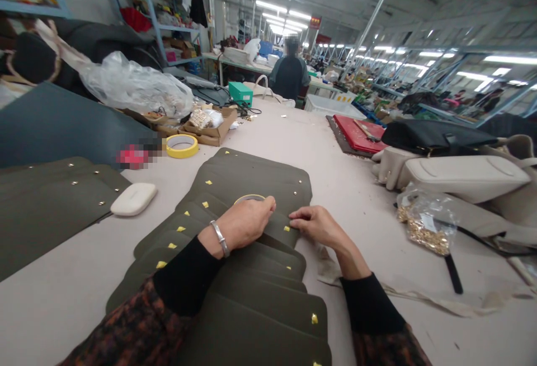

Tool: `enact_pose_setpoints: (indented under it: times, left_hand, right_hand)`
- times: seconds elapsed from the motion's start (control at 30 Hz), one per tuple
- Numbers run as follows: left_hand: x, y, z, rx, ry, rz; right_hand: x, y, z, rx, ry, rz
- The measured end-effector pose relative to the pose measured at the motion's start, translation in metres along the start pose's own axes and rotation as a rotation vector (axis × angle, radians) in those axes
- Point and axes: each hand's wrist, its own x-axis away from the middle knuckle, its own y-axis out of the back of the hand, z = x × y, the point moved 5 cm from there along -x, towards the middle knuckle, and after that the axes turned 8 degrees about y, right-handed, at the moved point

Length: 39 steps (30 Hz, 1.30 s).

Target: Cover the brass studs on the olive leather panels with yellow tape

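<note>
Overlapping dark olive panels are fanned out down the table in front of me, with small yellow tape pieces stuck along both sides. My left hand, with a silver bangle at its wrist, is closed over a roll of yellow tape; only the far rim of the roll shows. At the panels' right edge, my right hand has thumb and forefinger pinched together beside a tape piece. Whatever lies between those fingertips is too small to make out. Two metal studs show on the farthest panel.
Left are more olive panels, a white rounded case, another tape roll and a cardboard box. Pale bags, a bag of gold hardware and a red stack lie right. A person is farther back.
</note>
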Motion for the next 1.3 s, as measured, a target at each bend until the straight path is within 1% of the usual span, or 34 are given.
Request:
enact_pose_setpoints:
  times: [0.03,0.07,0.1,0.13,0.2,0.23,0.27,0.3,0.37,0.43,0.53,0.63,0.7,0.77,0.87,0.97,1.03,1.1,1.17,1.2,1.3]
  left_hand:
    - [0.000,0.001,0.000,0.004,-0.003,-0.013]
    - [0.000,0.002,0.000,0.007,-0.007,-0.024]
    - [0.000,0.002,0.000,0.010,-0.009,-0.037]
    - [0.000,0.002,0.000,0.017,-0.012,-0.051]
    - [0.000,0.003,-0.002,0.054,-0.026,-0.084]
    - [0.000,0.003,-0.004,0.083,-0.039,-0.095]
    - [0.001,0.003,-0.006,0.112,-0.056,-0.102]
    - [0.001,0.003,-0.008,0.135,-0.072,-0.106]
    - [0.003,0.002,-0.010,0.157,-0.089,-0.110]
    - [0.003,0.002,-0.010,0.160,-0.077,-0.126]
    - [0.003,0.001,-0.008,0.156,-0.052,-0.149]
    - [0.004,0.000,-0.009,0.141,-0.057,-0.147]
    - [0.004,-0.001,-0.011,0.129,-0.057,-0.145]
    - [0.004,-0.002,-0.013,0.122,-0.057,-0.147]
    - [0.004,-0.001,-0.015,0.123,-0.044,-0.171]
    - [0.004,0.000,-0.015,0.103,-0.013,-0.196]
    - [0.004,0.000,-0.015,0.084,-0.003,-0.204]
    - [0.004,0.000,-0.015,0.071,-0.004,-0.222]
    - [0.006,0.000,-0.016,0.036,-0.002,-0.261]
    - [0.007,0.000,-0.018,0.008,-0.003,-0.290]
    - [0.013,0.000,-0.029,-0.067,-0.049,-0.385]
  right_hand:
    - [0.002,-0.003,0.001,-0.021,-0.006,0.087]
    - [0.003,-0.004,0.003,-0.034,-0.005,0.133]
    - [0.003,-0.001,0.005,-0.034,0.003,0.126]
    - [0.003,0.005,0.007,-0.027,0.013,0.066]
    - [0.003,0.019,0.012,-0.033,0.028,-0.119]
    - [0.003,0.024,0.014,-0.058,0.033,-0.190]
    - [0.004,0.026,0.018,-0.096,0.042,-0.221]
    - [0.005,0.025,0.022,-0.136,0.062,-0.215]
    - [0.006,0.017,0.033,-0.168,0.131,-0.152]
    - [0.008,0.010,0.044,-0.119,0.221,-0.128]
    - [0.011,0.004,0.058,-0.011,0.355,-0.171]
    - [0.013,0.003,0.066,0.066,0.464,-0.228]
    - [0.014,0.002,0.070,0.119,0.515,-0.247]
    - [0.015,0.000,0.072,0.172,0.534,-0.261]
    - [0.016,-0.002,0.071,0.232,0.518,-0.323]
    - [0.019,-0.004,0.072,0.304,0.538,-0.392]
    - [0.021,-0.006,0.074,0.355,0.552,-0.411]
    - [0.023,-0.007,0.076,0.362,0.530,-0.425]
    - [0.022,-0.007,0.075,0.272,0.440,-0.443]
    - [0.020,-0.008,0.072,0.179,0.369,-0.445]
    - [0.012,-0.012,0.055,-0.200,0.118,-0.420]
